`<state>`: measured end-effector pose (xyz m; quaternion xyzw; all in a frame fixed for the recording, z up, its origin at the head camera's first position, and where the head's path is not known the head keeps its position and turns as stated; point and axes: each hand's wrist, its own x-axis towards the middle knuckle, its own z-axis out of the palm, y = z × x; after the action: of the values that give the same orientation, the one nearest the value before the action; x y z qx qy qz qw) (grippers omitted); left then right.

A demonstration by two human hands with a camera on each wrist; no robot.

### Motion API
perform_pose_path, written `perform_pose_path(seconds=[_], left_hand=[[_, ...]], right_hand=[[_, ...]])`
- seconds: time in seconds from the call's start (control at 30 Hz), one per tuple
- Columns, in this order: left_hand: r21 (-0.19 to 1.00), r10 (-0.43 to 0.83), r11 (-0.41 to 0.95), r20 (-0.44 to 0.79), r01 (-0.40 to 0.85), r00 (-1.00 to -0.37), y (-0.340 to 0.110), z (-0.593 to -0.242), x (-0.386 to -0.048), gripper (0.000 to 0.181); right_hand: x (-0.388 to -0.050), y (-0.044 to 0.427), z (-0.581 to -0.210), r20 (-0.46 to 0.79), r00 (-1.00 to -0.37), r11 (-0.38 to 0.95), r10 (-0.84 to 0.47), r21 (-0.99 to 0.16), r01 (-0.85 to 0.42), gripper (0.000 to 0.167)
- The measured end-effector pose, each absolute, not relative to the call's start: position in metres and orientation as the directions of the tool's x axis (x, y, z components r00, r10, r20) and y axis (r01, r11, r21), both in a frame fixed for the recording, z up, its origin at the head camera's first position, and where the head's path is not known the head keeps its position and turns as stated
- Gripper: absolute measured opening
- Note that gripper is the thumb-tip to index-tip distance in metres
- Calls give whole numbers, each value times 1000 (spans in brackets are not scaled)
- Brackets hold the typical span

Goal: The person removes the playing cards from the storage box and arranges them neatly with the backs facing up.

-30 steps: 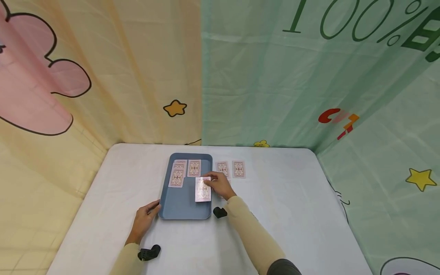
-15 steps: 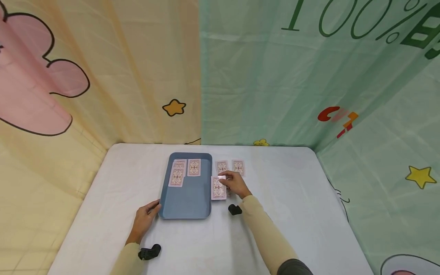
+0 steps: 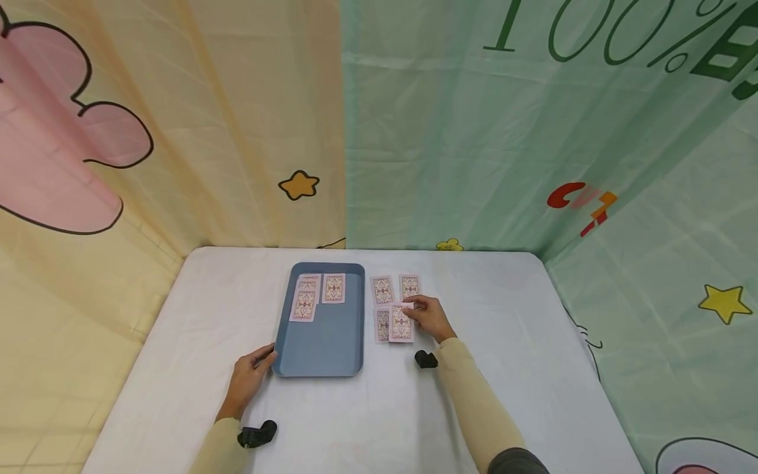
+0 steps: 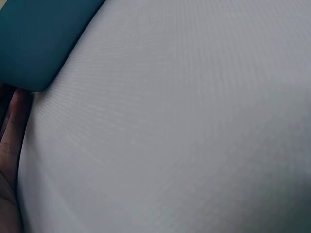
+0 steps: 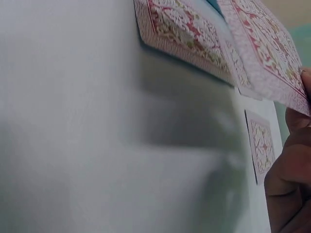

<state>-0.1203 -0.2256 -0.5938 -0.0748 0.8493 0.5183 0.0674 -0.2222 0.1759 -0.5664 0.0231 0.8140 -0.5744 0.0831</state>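
Observation:
My right hand (image 3: 431,318) pinches a playing card (image 3: 401,324) by its upper right corner, just right of the tray; its patterned red and white back faces up. In the right wrist view, this card (image 5: 267,46) is tilted and raised above the table. My left hand (image 3: 249,382) rests at the near left edge of the blue tray (image 3: 320,355). Its extended finger (image 4: 14,126) touches the tray's corner in the left wrist view. Inside the tray lie overlapping cards (image 3: 304,306) on the left and one card (image 3: 334,288) beside them.
On the white table (image 3: 503,316), one card (image 3: 381,290) and another card (image 3: 410,286) lie right of the tray. A third card (image 3: 381,326) is partly covered by the held one. Printed curtains (image 3: 438,145) stand behind and at both sides.
My right hand has carried the pinched card rightward from above the tray to above the table cards. The left hand has stayed at the tray's edge.

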Motion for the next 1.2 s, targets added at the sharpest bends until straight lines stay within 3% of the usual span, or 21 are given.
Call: perform_pose_path(seconds=[0.73, 1.2], left_hand=[[877, -63, 440, -186, -195, -981, -227, -594, -120, 46], [880, -62, 438, -175, -184, -983, -225, -596, -120, 45]], right_hand=[[-233, 209, -587, -204, -978, 478, -47, -864, 157, 25], [-231, 209, -594, -118, -993, 572, -22, -816, 84, 25]])
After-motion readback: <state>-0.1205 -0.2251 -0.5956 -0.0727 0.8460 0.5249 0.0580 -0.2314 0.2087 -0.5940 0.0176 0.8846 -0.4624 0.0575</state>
